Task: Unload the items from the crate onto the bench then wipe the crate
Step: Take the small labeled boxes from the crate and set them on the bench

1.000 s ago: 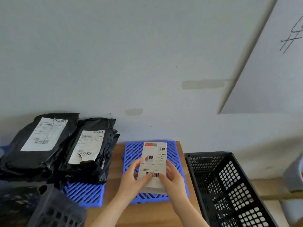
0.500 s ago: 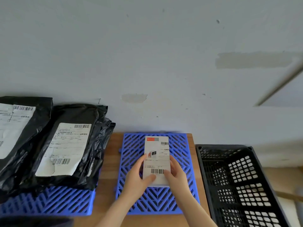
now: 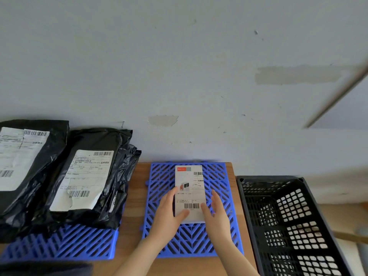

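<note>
**Head view: white box on the right-hand mat, both hands on it**

Grey-white wall [image 3: 179, 56] fills the upper frame, with patched paint marks. Below it I see the wooden bench [image 3: 135, 196] running along the wall's foot.

Black crate [image 3: 266, 178], perforated plastic, stands just beside the bench's right end, with its open top towards the camera.

At the left of the bench there are two black mailer bags. The left mailer bag [image 3: 53, 136] is cut off by the frame edge. The right mailer bag [image 3: 89, 176] leans against it, its white shipping label face up and torn at the lower edge. More crumpled black plastic lies under and behind it. Both bags rest on the left blue grid mat [image 3: 65, 244].

The right blue grid mat [image 3: 163, 176] lies apart from the first, with bare wood between them, and sits between the bags and the crate.

White box [image 3: 190, 188], the item being handled, is outside the crate. It lies flat over the middle of the right mat, long side pointing at the wall, barcode label up. I cannot tell whether it is fully set down.

Left hand [image 3: 167, 218] holds the box at its lower left, with the thumb [image 3: 184, 214] across the label face and the fingers along the left edge.

Right hand [image 3: 217, 216]: fingers [image 3: 216, 198] are straight and slightly spread, just beside the right edge. Only the thumb touches the box's lower right.
</note>
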A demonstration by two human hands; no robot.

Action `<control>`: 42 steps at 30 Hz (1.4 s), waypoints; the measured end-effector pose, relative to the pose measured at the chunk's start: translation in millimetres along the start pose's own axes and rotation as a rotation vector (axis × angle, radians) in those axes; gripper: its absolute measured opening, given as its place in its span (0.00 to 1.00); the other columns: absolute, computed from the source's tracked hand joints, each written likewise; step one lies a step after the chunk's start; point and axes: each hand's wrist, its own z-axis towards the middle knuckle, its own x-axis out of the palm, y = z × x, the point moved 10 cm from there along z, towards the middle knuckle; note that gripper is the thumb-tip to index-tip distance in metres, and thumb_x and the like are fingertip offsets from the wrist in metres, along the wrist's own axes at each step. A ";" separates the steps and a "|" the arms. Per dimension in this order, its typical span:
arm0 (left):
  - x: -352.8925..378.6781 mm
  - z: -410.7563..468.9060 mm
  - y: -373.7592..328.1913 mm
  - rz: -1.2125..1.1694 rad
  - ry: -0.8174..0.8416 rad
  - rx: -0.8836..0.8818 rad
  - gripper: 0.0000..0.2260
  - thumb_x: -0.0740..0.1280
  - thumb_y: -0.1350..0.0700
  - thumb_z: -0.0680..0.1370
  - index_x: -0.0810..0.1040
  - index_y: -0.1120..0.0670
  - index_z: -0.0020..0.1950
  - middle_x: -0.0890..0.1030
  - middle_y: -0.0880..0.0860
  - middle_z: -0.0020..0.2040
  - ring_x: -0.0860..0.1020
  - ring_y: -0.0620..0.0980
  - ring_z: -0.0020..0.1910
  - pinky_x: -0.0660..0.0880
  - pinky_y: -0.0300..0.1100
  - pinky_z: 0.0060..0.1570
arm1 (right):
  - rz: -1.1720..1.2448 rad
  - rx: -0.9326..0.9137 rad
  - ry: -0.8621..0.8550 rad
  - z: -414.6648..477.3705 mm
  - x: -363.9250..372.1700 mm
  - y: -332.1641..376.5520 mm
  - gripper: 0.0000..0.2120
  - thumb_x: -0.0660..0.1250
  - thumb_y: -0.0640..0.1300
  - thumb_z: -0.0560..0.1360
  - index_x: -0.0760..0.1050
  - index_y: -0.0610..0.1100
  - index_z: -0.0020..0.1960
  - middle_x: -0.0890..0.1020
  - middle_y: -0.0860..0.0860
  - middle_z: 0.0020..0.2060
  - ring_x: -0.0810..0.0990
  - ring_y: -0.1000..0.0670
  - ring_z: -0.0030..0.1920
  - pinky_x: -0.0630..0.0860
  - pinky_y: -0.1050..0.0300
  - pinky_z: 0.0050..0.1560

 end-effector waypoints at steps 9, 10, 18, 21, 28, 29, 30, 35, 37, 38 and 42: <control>-79.3 -98.2 -75.3 0.091 -0.274 0.235 0.22 0.67 0.55 0.79 0.68 0.49 0.73 0.70 0.46 0.66 0.70 0.44 0.66 0.68 0.38 0.64 | 0.117 -0.165 -0.096 -117.2 -27.8 38.8 0.14 0.60 0.49 0.80 0.70 0.53 0.66 0.77 0.57 0.60 0.76 0.57 0.54 0.73 0.64 0.40; -92.4 -118.3 -87.1 0.087 -0.311 0.280 0.21 0.68 0.55 0.79 0.69 0.50 0.72 0.71 0.47 0.65 0.71 0.45 0.65 0.70 0.41 0.64 | 0.130 -0.203 -0.090 -137.8 -26.5 45.8 0.13 0.60 0.48 0.81 0.71 0.52 0.64 0.78 0.56 0.59 0.77 0.57 0.54 0.73 0.64 0.41; -202.4 -287.9 -124.4 -0.007 -0.533 0.497 0.14 0.66 0.60 0.79 0.75 0.49 0.64 0.78 0.46 0.56 0.77 0.40 0.55 0.76 0.37 0.52 | 0.257 -0.470 0.010 -295.0 13.3 107.6 0.07 0.61 0.46 0.80 0.77 0.51 0.55 0.81 0.56 0.49 0.81 0.52 0.50 0.79 0.48 0.53; -247.1 -338.2 -101.0 -0.005 -0.598 0.470 0.13 0.67 0.60 0.79 0.76 0.48 0.62 0.79 0.43 0.53 0.77 0.36 0.52 0.74 0.30 0.48 | 0.254 -0.543 0.095 -341.5 50.3 130.8 0.08 0.60 0.45 0.80 0.77 0.53 0.54 0.82 0.55 0.48 0.82 0.57 0.45 0.80 0.58 0.45; -363.1 -406.3 12.5 0.117 -0.736 0.237 0.12 0.68 0.60 0.79 0.77 0.51 0.61 0.80 0.47 0.52 0.77 0.39 0.49 0.69 0.28 0.47 | 0.184 -0.608 0.277 -416.8 168.6 160.9 0.07 0.62 0.45 0.79 0.77 0.55 0.54 0.81 0.59 0.46 0.81 0.57 0.48 0.79 0.53 0.52; -378.1 -411.3 32.1 0.127 -0.749 0.197 0.12 0.68 0.59 0.79 0.77 0.51 0.61 0.79 0.47 0.51 0.76 0.39 0.48 0.69 0.28 0.48 | 0.164 -0.612 0.301 -422.6 187.3 162.9 0.08 0.62 0.45 0.79 0.76 0.55 0.54 0.80 0.59 0.47 0.80 0.57 0.49 0.79 0.53 0.53; -393.1 -415.0 51.6 0.131 -0.759 0.160 0.12 0.68 0.59 0.79 0.77 0.52 0.61 0.79 0.46 0.50 0.76 0.38 0.47 0.70 0.31 0.49 | 0.141 -0.610 0.326 -426.7 206.7 164.7 0.08 0.61 0.45 0.79 0.76 0.55 0.54 0.80 0.60 0.47 0.80 0.56 0.50 0.78 0.53 0.54; -461.5 -411.0 148.5 0.129 -0.728 -0.010 0.14 0.69 0.58 0.78 0.76 0.53 0.64 0.79 0.47 0.50 0.77 0.43 0.49 0.73 0.39 0.53 | 0.055 -0.527 0.414 -426.5 307.6 165.2 0.08 0.60 0.46 0.79 0.73 0.56 0.57 0.79 0.59 0.51 0.78 0.56 0.51 0.78 0.53 0.54; -485.0 -395.4 186.9 0.152 -0.633 -0.108 0.17 0.70 0.56 0.78 0.74 0.53 0.66 0.78 0.49 0.53 0.77 0.46 0.51 0.73 0.40 0.52 | -0.005 -0.492 0.432 -421.9 350.5 162.6 0.09 0.60 0.47 0.80 0.72 0.55 0.59 0.78 0.58 0.51 0.78 0.57 0.49 0.78 0.57 0.47; -494.6 -385.6 205.8 0.171 -0.565 -0.163 0.20 0.70 0.55 0.77 0.72 0.52 0.68 0.78 0.50 0.55 0.77 0.47 0.53 0.73 0.40 0.51 | -0.033 -0.467 0.434 -418.8 371.0 160.4 0.10 0.60 0.48 0.80 0.72 0.54 0.60 0.78 0.58 0.51 0.77 0.57 0.48 0.78 0.58 0.44; -516.9 -349.9 272.0 0.255 -0.284 -0.326 0.29 0.70 0.50 0.77 0.62 0.51 0.75 0.71 0.58 0.69 0.73 0.56 0.65 0.72 0.42 0.53 | -0.154 -0.338 0.449 -402.5 450.5 140.5 0.15 0.62 0.47 0.79 0.70 0.50 0.66 0.78 0.53 0.51 0.77 0.53 0.50 0.78 0.54 0.53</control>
